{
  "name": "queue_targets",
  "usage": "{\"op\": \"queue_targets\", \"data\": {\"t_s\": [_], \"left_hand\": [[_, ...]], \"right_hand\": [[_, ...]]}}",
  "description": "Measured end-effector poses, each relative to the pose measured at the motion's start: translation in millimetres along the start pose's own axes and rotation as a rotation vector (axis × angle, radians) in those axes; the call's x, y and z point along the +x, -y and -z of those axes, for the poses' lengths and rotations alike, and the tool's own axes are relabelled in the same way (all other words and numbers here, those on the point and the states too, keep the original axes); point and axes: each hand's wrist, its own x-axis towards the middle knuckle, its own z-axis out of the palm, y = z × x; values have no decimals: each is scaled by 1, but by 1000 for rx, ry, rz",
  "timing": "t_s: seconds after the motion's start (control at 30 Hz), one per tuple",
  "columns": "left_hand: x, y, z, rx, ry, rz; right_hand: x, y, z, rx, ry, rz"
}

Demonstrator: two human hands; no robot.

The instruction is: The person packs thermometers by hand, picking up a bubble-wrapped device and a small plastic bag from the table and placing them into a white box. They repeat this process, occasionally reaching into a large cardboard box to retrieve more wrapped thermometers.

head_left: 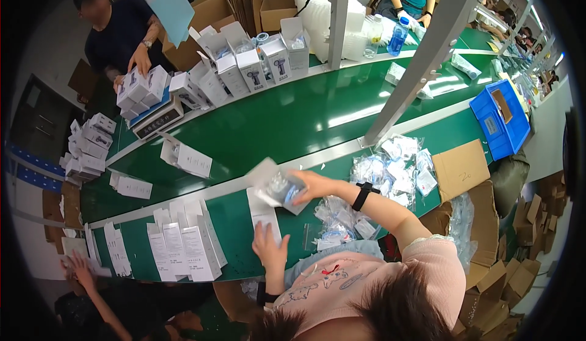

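Observation:
My right hand (pixel 314 186) grips an open white box (pixel 276 185), slightly blurred, above the green table's inner edge. Something clear and blue shows inside it. Fingers spread, my left hand (pixel 268 246) rests on the lower part of a white box (pixel 261 210) lying on the table. Close to my right forearm is a heap of clear plastic bags (pixel 345 222) with blue and white contents. A larger heap of similar bags (pixel 390 167) lies beyond it. To the left of my left hand stands a row of white boxes with printed sides (pixel 186 243).
A green conveyor belt (pixel 293 118) carries an open white box (pixel 187 158) and bagged items. Across it, a person (pixel 119 36) handles stacked white boxes (pixel 141 91). A grey metal post (pixel 421 66) rises from the belt's edge. Right are cardboard (pixel 462 169) and a blue bin (pixel 500 121).

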Motion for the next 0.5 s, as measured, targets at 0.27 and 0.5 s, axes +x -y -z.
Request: {"op": "queue_targets", "data": {"t_s": [0.27,0.5], "left_hand": [[56,30,6,-252,-38,219],[76,35,9,-1164,396,463]], "right_hand": [[42,-57,89,138,-627,-45],[-64,-28,119,-269,175,-408]]}}
